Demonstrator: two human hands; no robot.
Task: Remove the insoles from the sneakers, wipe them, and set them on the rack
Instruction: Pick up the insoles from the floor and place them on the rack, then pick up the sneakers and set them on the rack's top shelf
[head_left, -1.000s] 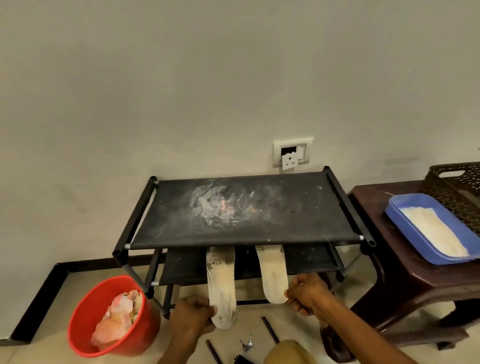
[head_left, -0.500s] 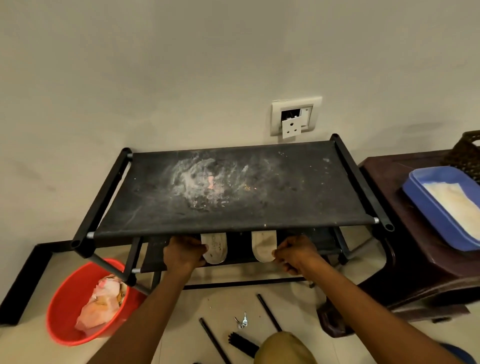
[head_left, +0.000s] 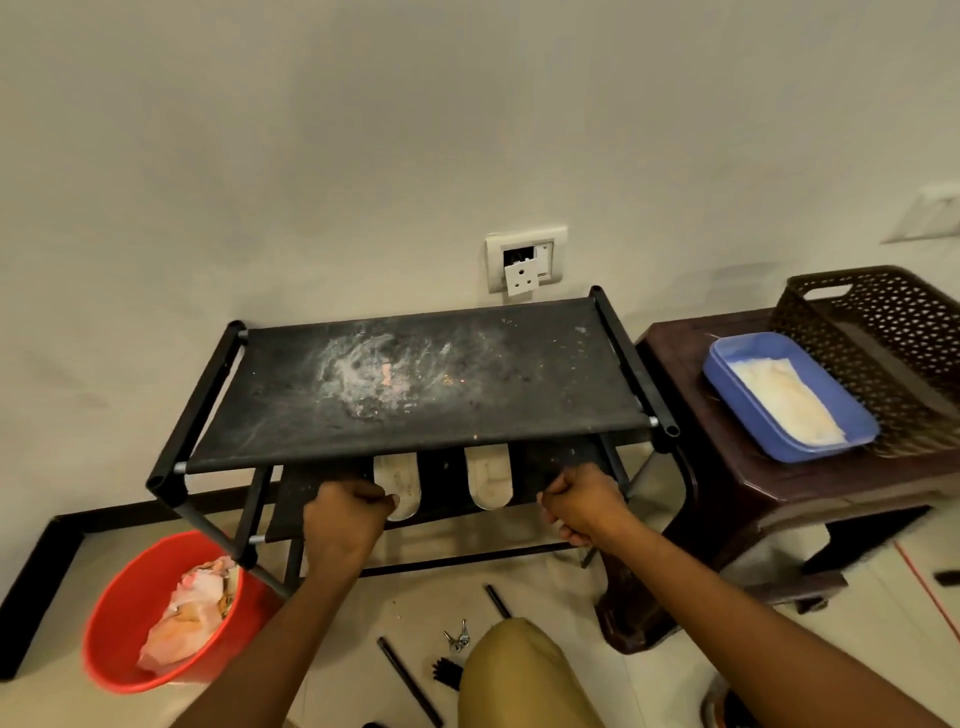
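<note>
Two off-white insoles lie side by side on the lower shelf of the black rack (head_left: 631, 374), heels toward me: the left insole (head_left: 402, 486) and the right insole (head_left: 488, 480). My left hand (head_left: 345, 514) is curled at the shelf's front edge, its thumb tip against the left insole's edge; a pinch cannot be made out. My right hand (head_left: 582, 506) is a curled fist at the shelf's front edge, apart from the right insole and to its right. No sneakers are in view.
A red bucket (head_left: 111, 631) with crumpled cloth stands on the floor at the lower left. A brown stool (head_left: 691, 364) on the right carries a blue tray (head_left: 727, 384) with a white cloth and a brown basket (head_left: 893, 322). Keys (head_left: 457, 639) and black rods lie on the floor.
The insoles went from hanging out in front of the rack to lying on its lower shelf. My right hand has let go and moved right; my left hand shifted slightly left.
</note>
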